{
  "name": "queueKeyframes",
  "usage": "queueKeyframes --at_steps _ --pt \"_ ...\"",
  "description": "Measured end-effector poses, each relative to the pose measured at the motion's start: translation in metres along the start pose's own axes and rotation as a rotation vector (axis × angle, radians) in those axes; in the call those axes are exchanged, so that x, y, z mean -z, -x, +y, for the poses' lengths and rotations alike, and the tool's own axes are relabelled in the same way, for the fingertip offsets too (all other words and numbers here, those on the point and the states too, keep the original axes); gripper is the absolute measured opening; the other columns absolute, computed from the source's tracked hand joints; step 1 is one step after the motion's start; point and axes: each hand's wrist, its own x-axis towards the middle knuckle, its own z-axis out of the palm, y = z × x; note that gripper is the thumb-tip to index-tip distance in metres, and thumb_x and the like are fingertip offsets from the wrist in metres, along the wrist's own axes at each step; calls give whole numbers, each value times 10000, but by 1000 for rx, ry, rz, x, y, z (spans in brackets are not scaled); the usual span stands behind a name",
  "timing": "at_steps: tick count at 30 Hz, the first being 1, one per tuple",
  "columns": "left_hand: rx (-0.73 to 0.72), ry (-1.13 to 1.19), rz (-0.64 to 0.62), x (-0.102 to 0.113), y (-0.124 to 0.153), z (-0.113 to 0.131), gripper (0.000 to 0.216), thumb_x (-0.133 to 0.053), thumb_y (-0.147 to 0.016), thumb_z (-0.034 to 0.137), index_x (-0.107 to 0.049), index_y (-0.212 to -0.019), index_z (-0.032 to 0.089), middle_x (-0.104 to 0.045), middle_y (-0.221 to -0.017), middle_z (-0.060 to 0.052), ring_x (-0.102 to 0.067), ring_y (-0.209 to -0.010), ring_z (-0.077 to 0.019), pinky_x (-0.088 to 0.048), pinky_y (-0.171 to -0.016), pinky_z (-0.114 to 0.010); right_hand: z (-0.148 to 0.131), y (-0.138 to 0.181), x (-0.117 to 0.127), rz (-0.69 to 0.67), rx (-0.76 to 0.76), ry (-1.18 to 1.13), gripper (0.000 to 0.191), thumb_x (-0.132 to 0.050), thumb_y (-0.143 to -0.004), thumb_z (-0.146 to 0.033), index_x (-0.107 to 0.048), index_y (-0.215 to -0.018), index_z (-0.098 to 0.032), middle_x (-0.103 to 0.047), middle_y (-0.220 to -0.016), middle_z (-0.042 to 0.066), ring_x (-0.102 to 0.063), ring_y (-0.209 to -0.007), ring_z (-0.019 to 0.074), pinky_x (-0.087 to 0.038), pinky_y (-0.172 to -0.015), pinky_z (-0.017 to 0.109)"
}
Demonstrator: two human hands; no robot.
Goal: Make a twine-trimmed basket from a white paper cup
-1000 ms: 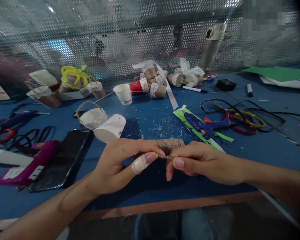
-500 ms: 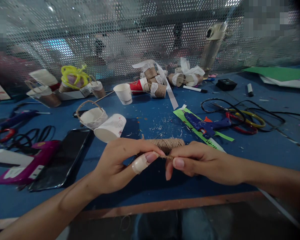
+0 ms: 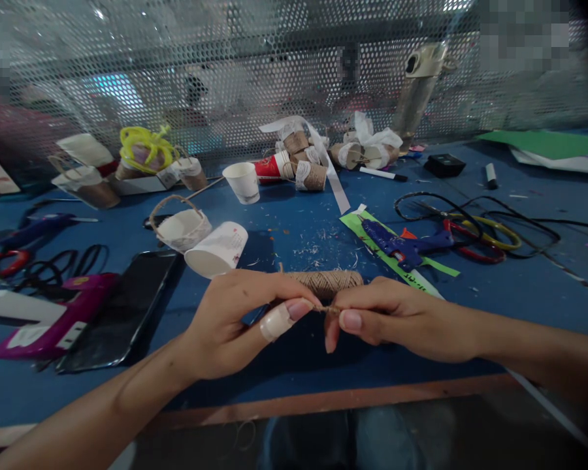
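Note:
A short stretch of brown jute twine (image 3: 327, 309) runs between my two hands above the table's front part. My left hand (image 3: 247, 320) pinches one side of it between thumb and forefinger; a beige bandage wraps the thumb. On the other side, my right hand (image 3: 396, 316) pinches the twine between thumb and fingers. Just behind the fingertips lies a spool of jute twine (image 3: 330, 282), partly covered by both hands. Beyond my left hand, a white paper cup (image 3: 219, 249) lies on its side against a small cup basket with a twine handle (image 3: 182, 228).
Right of centre lies a blue glue gun (image 3: 406, 243) on green paper, beside scissors (image 3: 490, 238) and black cable. At left are a dark phone (image 3: 122, 313) and a magenta glue gun (image 3: 59, 326). Twine-wrapped cups (image 3: 311, 176) stand along the perforated metal screen (image 3: 255, 78).
Both hands keep their pinch on the twine and have barely moved. My left fingertips have shifted very slightly to the right.

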Motion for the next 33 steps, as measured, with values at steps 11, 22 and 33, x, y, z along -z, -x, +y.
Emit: queueKeyframes --at_steps 11,22,33 --pt "-10 1 -10 0 1 -1 153 -578 -969 157 -707 -1027 216 -805 -908 -36 -688 -599 -111 -528 -523 -189 -2 -1 -1 -4 5 15 364 -472 -1063 -409 -717 -1030 -142 -378 -651 -68 -393 -575 69 -326 -560 209" --pt "-33 -19 -5 0 0 -1 146 -573 -973 152 -705 -1013 201 -806 -903 -38 -721 -683 -125 -540 -557 -196 0 0 0 -2 19 30 347 -470 -1066 -391 -716 -1038 -148 -383 -655 -69 -399 -577 65 -338 -577 208" --pt "-20 -17 -3 1 0 1 145 -579 -967 152 -703 -1005 215 -798 -858 -24 -607 -491 -95 -521 -514 -215 0 -1 0 -6 20 32 328 -473 -1068 -370 -714 -1039 -150 -378 -659 -69 -399 -585 66 -332 -571 203"
